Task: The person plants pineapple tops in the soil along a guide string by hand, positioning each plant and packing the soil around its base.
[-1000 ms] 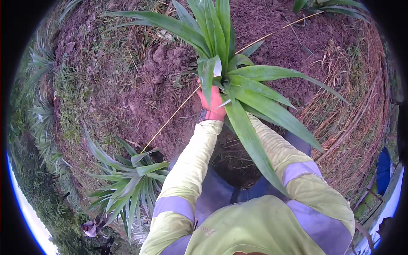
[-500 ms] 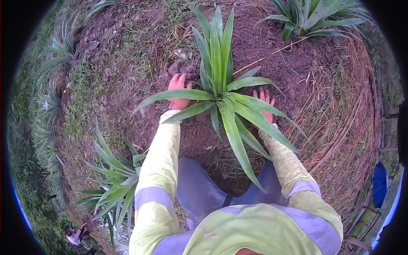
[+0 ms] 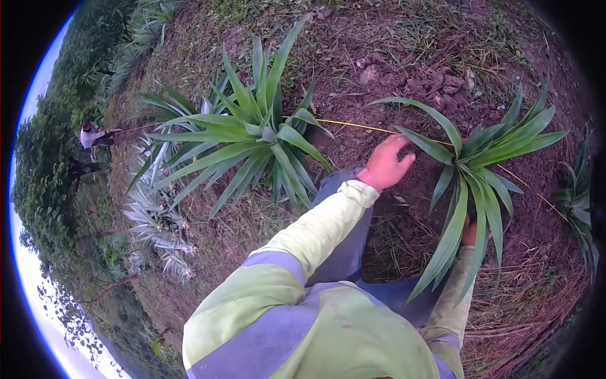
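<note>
A pineapple plant (image 3: pixel 465 165) with long green leaves stands in the loose reddish-brown soil, in front of me to the right. My left hand (image 3: pixel 386 163) is just left of it, over the soil, with the fingers loosely curved, apart from the thumb and holding nothing. Low at the plant's near side is my right hand (image 3: pixel 470 234), mostly covered by the hanging leaves, so its fingers are hidden. A thin yellow string (image 3: pixel 360 124) runs along the ground past the plant and close by my left hand.
A second pineapple plant (image 3: pixel 262 129) grows to the left along the string, and another (image 3: pixel 577 202) at the far right. Pale, silvery plants (image 3: pixel 161 218) lie heaped at left. A person (image 3: pixel 98 134) is far off at the upper left. Dry grass (image 3: pixel 524 303) covers the ground at lower right.
My view has swung left, bringing the neighbouring plant and the distant person further in. My left hand has left the soil beside the plant's base; my right hand stays near it.
</note>
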`<state>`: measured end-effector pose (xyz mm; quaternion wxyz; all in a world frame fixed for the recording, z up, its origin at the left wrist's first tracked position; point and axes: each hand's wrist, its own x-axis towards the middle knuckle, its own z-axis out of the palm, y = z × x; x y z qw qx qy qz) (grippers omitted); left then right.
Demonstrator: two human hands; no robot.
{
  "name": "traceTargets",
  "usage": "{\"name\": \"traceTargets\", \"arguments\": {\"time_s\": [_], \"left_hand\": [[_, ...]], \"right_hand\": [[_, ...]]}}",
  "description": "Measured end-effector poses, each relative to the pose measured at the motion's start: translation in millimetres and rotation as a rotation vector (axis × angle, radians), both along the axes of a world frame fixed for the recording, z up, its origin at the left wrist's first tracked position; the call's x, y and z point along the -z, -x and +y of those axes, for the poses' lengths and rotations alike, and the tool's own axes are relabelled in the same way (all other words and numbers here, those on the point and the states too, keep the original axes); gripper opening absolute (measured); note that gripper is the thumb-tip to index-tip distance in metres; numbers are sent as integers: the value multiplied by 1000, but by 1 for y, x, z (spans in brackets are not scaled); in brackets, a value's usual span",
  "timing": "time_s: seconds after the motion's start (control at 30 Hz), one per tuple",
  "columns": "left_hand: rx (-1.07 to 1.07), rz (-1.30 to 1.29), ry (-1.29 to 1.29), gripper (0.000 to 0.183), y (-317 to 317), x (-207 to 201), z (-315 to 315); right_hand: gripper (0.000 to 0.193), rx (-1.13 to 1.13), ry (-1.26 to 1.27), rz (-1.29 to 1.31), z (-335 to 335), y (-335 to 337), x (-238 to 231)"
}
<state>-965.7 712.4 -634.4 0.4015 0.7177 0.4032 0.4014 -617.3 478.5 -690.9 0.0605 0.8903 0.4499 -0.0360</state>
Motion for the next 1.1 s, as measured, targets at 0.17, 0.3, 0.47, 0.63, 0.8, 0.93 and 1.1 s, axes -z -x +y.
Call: {"name": "traceTargets", "arguments": {"time_s": [0.17, 0.3, 0.47, 0.63, 0.8, 0.93, 1.1], "left_hand": [[-852, 44, 551, 69, 238, 82, -26], [-902, 76, 638, 122, 350, 149, -12], [-850, -167, 365, 126, 348, 165, 48], [-1035, -472, 383, 67, 366, 159, 86], [-1149, -674, 634, 35, 354, 164, 54], [-823, -880, 636, 40, 365, 175, 24], [-304, 276, 59, 39, 341, 154, 68]], "right_hand": [[66, -213, -44, -78, -69, 124, 0], [42, -46, 37, 499, -4, 242, -93], [35, -247, -192, 818, 93, 285, -99], [65, -315, -179, 1337, 231, 341, -22], [96, -331, -71, 1359, 319, 395, 47], [95, -667, -8, 1621, 326, 430, 48], [54, -1210, 242, 614, 317, 410, 62]]}}
